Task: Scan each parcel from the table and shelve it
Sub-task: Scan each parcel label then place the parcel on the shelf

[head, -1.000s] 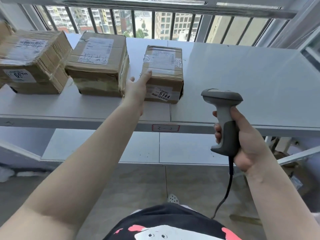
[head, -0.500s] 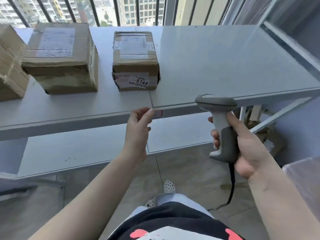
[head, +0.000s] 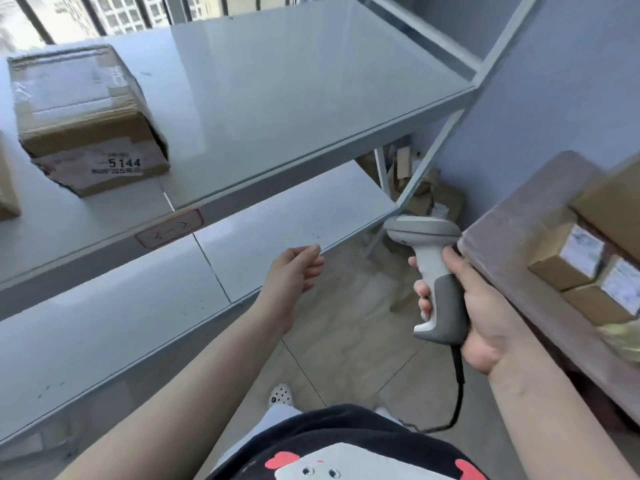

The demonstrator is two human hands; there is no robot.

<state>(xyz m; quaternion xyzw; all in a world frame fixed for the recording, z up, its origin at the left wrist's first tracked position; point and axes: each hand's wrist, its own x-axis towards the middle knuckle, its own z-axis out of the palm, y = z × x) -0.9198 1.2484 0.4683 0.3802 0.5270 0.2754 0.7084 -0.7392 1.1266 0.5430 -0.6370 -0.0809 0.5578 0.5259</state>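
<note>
The right hand (head: 485,317) grips the smooth grey-and-white barcode scanner (head: 434,278) — handle upright, head pointing left toward the shelf (head: 311,109). The left hand (head: 294,275) hangs loosely open, holding nothing. A taped cardboard parcel (head: 86,123), labelled 5144, sits on the glossy shelf — more small boxes (head: 588,271) lie on the table (head: 519,216) at right.

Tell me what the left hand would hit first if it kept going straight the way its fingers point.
Probably the front edge of the lower shelf: the left hand hangs open with fingertips pointing up and right, just short of that edge. Depth is unclear, so it might pass below.
</note>
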